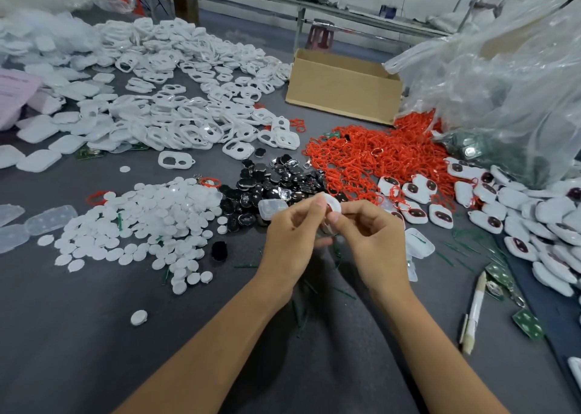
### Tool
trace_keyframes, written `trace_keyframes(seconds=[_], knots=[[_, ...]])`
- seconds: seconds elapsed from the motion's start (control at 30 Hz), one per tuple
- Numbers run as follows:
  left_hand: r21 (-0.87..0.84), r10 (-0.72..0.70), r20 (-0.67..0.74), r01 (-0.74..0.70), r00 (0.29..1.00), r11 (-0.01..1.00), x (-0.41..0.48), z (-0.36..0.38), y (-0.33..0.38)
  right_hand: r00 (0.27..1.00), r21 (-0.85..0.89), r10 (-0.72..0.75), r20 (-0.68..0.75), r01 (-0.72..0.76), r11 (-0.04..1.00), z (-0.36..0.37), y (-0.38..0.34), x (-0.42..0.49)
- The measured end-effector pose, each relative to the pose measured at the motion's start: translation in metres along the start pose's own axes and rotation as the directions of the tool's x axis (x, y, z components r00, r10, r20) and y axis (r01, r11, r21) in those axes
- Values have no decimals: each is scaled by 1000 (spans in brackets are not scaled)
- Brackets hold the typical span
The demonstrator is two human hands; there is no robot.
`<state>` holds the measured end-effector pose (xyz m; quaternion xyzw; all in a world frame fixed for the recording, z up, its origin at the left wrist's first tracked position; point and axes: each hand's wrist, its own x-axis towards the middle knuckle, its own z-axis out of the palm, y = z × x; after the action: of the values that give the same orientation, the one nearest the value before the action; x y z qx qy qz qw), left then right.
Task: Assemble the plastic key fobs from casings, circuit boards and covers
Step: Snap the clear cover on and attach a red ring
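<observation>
Two bare forearms are seen, the left forearm (204,335) and the right forearm (440,344), uncovered from the lower edge of the view up to the wrists. The left grip (292,240) and the right grip (371,237) are likewise bare, and short, plainly trimmed nails are shown on thumbs and fingers.

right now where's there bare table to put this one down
Widest bare table lies near left, bordered by the white disc pile and the left forearm. A narrower strip runs between that pile and the white casings. Crowded: red rings, finished fobs at right.
</observation>
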<state>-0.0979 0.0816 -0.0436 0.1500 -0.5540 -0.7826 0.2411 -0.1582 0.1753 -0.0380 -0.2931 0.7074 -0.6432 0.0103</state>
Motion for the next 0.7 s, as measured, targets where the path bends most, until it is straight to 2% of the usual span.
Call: trace_keyframes(seconds=[0.23, 0.4, 0.53, 0.6, 0.63, 0.7], knots=[[-11, -16, 153, 17, 988, 1000, -2, -1, 3, 999, -32, -43, 19, 43, 999, -6, 2, 3], [73, -85, 133, 76, 987, 994, 0, 1, -4, 981, -214, -63, 185, 102, 972, -8, 3, 3], [87, -117, 116, 107, 986, 990, 3, 0, -4, 978, -252, -38, 205, 90, 964, -11, -1, 4], [95, -123, 89, 115, 988, 989, 3, 1, -5, 989, -288, -15, 147, 57, 956, -14, -5, 6], [127, -119, 87, 108, 989, 986, 2, 1, -6, 998, -319, -28, 61, 46, 947, -16, -9, 7], [294, -99, 98, 66, 990, 953, -3, 3, -8, 989, -376, -104, -107, 57, 925, -18, -19, 12]])
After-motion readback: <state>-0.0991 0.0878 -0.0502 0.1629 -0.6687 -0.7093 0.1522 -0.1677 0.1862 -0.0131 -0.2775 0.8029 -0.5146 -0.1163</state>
